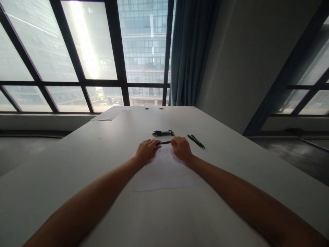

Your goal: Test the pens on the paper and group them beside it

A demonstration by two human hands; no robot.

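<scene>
One pen (163,143), dark-barrelled with a blue band, is being held level between both hands, just above the far edge of a sheet of paper (161,173). Judged by its look, the item is light, stiff and slim, with a smooth barrel that is likely slippery; the ends are the natural places to take hold, and that is where the fingers are meeting it now.

Left hand (147,151): lying knuckles-up on the surface (77,161), fingers curled narrow, fingertips pinching the pen's left end. Right hand (182,148): likewise knuckles-up, fingers folded close around the pen's right end. Whether either end is a cap is too small to tell.

Sheet of paper: white, thin and limp, lying flat under the wrists and forearms, with faint marks near the pen that are not readable.

Several more pens (163,133), bunched in a small cluster, are lying just beyond the hands. Two pens (196,141), dark with a green trim, are lying side by side at a slant, near the right hand but apart from it.

Further sheets (111,113) are resting at the far left corner of the surface. Two round cable holes (154,108) are showing near the far edge. Windows (84,55) and a blue-grey curtain (191,51) are standing behind.
</scene>
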